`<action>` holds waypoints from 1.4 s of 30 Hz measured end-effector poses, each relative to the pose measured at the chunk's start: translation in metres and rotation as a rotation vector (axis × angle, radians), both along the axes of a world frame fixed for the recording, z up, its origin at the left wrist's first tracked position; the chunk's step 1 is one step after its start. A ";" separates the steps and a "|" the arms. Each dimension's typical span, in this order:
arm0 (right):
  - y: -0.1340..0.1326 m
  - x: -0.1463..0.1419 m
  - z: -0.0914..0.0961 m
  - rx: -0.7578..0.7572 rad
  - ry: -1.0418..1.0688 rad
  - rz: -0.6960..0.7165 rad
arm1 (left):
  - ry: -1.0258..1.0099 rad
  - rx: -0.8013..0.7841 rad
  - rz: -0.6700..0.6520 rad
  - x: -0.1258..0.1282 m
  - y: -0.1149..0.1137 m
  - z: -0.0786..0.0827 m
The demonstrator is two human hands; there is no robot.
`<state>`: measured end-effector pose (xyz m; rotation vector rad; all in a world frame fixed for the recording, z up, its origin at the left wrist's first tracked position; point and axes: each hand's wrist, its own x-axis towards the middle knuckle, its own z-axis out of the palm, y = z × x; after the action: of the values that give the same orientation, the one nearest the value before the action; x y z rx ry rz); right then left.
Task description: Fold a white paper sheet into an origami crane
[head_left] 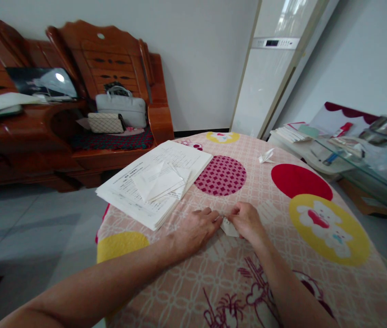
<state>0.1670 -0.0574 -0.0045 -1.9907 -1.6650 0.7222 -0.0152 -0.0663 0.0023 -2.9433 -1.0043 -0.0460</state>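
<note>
While right hand (246, 221) pinches folded paper (230, 229), printed stack (125, 193) lies near left hand (196, 231).

The small folded piece (230, 228) was matt paper, like the printed sheets (121, 184), on a soft-looking cloth table cover (186, 291), while the carved seat (111, 43) was glossy wood, the tall cabinet unit (260, 77) smooth and shiny, the side shelf (381, 182) glass, and the wall (200, 68) matt.
</note>
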 end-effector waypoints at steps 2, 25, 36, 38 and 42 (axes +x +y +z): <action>-0.001 0.001 0.000 -0.002 0.035 -0.012 | -0.015 0.004 -0.005 -0.001 -0.001 0.001; -0.019 0.013 0.004 -0.025 0.367 0.149 | -0.586 -0.721 0.237 0.005 0.051 -0.002; -0.014 0.021 0.001 -0.096 0.393 0.155 | -0.634 -0.817 0.344 0.008 0.042 -0.005; -0.013 0.021 0.002 -0.128 0.410 0.105 | -0.634 -0.828 0.351 0.008 0.041 -0.005; -0.011 0.020 0.007 -0.175 0.407 0.108 | -0.638 -0.844 0.369 0.008 0.039 -0.002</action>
<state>0.1865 -0.0688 0.0021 -1.7222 -1.5112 1.2566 -0.0069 -0.0270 0.0005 -3.4483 -2.0766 -0.7705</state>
